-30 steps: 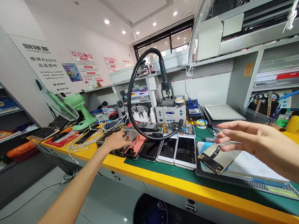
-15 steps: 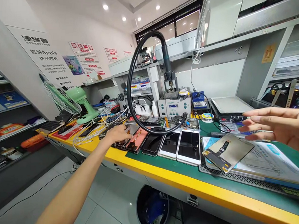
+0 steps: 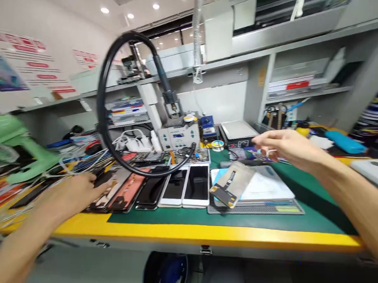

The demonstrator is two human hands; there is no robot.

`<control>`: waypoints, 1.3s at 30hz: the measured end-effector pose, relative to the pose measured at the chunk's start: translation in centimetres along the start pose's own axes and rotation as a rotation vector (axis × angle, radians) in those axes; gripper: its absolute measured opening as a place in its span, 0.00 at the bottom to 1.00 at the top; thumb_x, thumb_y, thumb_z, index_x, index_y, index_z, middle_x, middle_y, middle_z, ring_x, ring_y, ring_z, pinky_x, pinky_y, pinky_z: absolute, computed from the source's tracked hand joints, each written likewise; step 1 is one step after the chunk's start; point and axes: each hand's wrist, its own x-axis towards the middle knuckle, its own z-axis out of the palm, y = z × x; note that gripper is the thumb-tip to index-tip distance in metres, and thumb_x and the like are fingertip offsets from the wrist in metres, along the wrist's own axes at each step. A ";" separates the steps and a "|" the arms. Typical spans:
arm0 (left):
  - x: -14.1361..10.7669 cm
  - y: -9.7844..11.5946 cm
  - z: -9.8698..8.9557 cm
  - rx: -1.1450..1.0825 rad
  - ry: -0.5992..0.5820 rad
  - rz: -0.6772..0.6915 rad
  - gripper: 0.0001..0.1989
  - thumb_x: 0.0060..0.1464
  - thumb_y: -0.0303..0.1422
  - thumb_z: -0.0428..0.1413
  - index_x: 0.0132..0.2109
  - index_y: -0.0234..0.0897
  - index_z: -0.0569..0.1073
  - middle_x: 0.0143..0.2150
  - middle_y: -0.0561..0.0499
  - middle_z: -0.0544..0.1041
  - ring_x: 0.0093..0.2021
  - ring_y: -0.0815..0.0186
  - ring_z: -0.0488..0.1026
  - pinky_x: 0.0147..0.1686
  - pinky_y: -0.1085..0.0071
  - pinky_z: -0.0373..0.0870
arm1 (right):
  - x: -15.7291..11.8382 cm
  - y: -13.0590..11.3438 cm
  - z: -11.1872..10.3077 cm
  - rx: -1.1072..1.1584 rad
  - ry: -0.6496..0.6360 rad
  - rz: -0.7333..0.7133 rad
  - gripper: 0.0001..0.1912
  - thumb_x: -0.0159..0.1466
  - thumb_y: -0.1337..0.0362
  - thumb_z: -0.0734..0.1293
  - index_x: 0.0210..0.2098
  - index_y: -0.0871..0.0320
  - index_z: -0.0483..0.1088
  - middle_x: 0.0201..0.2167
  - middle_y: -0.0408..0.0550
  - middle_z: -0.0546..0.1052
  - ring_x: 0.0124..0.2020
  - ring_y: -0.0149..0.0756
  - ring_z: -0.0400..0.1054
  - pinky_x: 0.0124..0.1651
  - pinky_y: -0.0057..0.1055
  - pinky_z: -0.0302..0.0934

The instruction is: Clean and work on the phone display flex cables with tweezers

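My left hand (image 3: 74, 192) is blurred and low over a row of phones at the left of the bench. Its thumb points toward a dark object (image 3: 102, 177) beside a pinkish opened phone (image 3: 130, 189); whether the fingers grip it is hidden. Two white-framed phones (image 3: 197, 185) and a dark phone (image 3: 153, 190) lie to the right of the pinkish one. My right hand (image 3: 286, 146) hovers with its fingers slightly bent and apart, nothing visible in them. Below and left of it, a phone screen part (image 3: 237, 180) with a flex cable lies on white papers (image 3: 269, 186).
A black hose (image 3: 103, 90) arches over the phones from a hot-air station (image 3: 178, 136). A solder spool (image 3: 217, 145) and a flat heating plate (image 3: 238, 130) stand behind. White cables and a green fan (image 3: 24, 149) occupy the left. A bin (image 3: 165, 271) is under the bench.
My view has swung right, so the bench contents appear further left. The right hand has come in over the bench with its fingers more bent. The left hand stays by the phones.
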 end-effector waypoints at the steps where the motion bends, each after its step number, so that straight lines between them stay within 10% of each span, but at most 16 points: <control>1: -1.0 0.8 -0.1 -0.047 -0.065 0.056 0.16 0.58 0.46 0.56 0.41 0.36 0.76 0.38 0.50 0.79 0.38 0.60 0.77 0.42 0.58 0.74 | 0.1 0.3 -0.2 -0.076 -0.008 -0.009 0.12 0.68 0.59 0.65 0.40 0.63 0.73 0.31 0.43 0.75 0.27 0.29 0.69 0.30 0.28 0.66; 6: -7.1 8.5 2.4 -0.240 -0.207 0.322 0.22 0.44 0.53 0.58 0.42 0.45 0.77 0.36 0.52 0.82 0.35 0.58 0.78 0.34 0.64 0.75 | 1.4 2.3 -0.1 -0.350 -0.095 -0.020 0.13 0.68 0.58 0.66 0.47 0.60 0.72 0.46 0.48 0.76 0.43 0.41 0.73 0.44 0.41 0.70; 8: -9.0 12.5 4.0 -0.249 -0.181 0.425 0.28 0.44 0.53 0.59 0.49 0.44 0.76 0.46 0.48 0.81 0.44 0.53 0.76 0.45 0.58 0.73 | 1.5 3.1 0.2 -0.419 -0.114 -0.035 0.13 0.68 0.59 0.65 0.49 0.59 0.71 0.49 0.49 0.75 0.45 0.42 0.73 0.47 0.42 0.70; 14: -10.6 20.0 6.9 -0.252 -0.229 0.657 0.27 0.49 0.46 0.59 0.55 0.41 0.72 0.50 0.45 0.78 0.52 0.52 0.72 0.51 0.58 0.67 | 1.1 4.7 0.8 -0.445 -0.170 -0.079 0.15 0.68 0.60 0.66 0.52 0.59 0.70 0.52 0.50 0.73 0.47 0.43 0.72 0.47 0.43 0.70; 31: -11.7 22.8 6.8 -0.315 -0.059 0.564 0.28 0.49 0.42 0.60 0.55 0.32 0.71 0.47 0.37 0.73 0.53 0.40 0.65 0.52 0.48 0.57 | 1.2 4.8 1.1 0.240 -0.151 -0.169 0.17 0.68 0.61 0.66 0.55 0.59 0.67 0.51 0.52 0.73 0.45 0.41 0.73 0.45 0.43 0.71; 35: -10.2 24.0 6.2 -0.556 -0.234 0.562 0.32 0.48 0.49 0.61 0.56 0.35 0.70 0.47 0.40 0.74 0.50 0.44 0.68 0.50 0.50 0.61 | 1.6 5.5 0.9 0.336 -0.084 -0.167 0.17 0.68 0.61 0.66 0.55 0.59 0.67 0.51 0.52 0.73 0.44 0.41 0.73 0.44 0.42 0.71; 39: -7.1 25.3 5.6 -0.870 -0.652 0.585 0.26 0.61 0.50 0.50 0.57 0.36 0.69 0.42 0.46 0.77 0.40 0.58 0.75 0.39 0.60 0.72 | 1.3 4.8 0.2 0.370 -0.061 -0.186 0.17 0.68 0.61 0.66 0.55 0.59 0.66 0.49 0.51 0.74 0.42 0.39 0.73 0.41 0.40 0.72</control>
